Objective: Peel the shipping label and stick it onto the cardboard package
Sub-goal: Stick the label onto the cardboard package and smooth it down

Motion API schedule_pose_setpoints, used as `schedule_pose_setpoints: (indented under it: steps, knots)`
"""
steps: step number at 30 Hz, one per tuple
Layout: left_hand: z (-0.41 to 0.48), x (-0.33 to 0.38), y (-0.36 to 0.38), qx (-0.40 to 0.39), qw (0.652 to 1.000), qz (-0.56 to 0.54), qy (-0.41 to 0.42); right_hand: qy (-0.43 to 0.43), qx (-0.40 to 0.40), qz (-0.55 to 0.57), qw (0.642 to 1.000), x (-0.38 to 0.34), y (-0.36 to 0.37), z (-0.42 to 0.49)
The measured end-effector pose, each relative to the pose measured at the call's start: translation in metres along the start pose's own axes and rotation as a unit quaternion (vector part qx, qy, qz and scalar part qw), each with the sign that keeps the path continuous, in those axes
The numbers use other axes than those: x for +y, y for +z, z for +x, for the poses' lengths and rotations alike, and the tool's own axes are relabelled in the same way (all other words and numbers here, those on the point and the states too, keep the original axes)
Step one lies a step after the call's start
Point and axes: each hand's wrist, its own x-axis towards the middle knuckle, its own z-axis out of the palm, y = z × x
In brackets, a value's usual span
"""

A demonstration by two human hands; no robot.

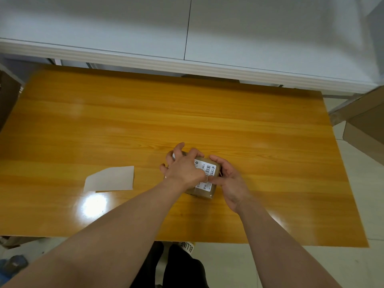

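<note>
Label-pressing stage. We found the cardboard package (204, 194) resting on the table (187, 113) in front of the person, with the shipping label (209, 169) lying on its top face, long axis running roughly away from the body. The left hand (182, 169) covered the package's left half, fingers curled over its far edge and clasping it. The right hand (230, 179) cupped the right side, fingers bent round the far corner, thumb laid across the label's near part. Since the label lay directly beneath that thumb, we judged the right hand better placed to smooth it lengthwise. A blank backing sheet (110, 179) lay well apart to the left.
</note>
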Motion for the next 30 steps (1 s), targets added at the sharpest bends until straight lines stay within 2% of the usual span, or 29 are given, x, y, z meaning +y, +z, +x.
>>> schedule_pose_setpoints:
  steps: [30]
  knots:
    - [0.005, 0.014, 0.003, 0.046, 0.995, -0.063, -0.055, 0.015, 0.111, 0.033, 0.993, -0.008, 0.009, 0.007]
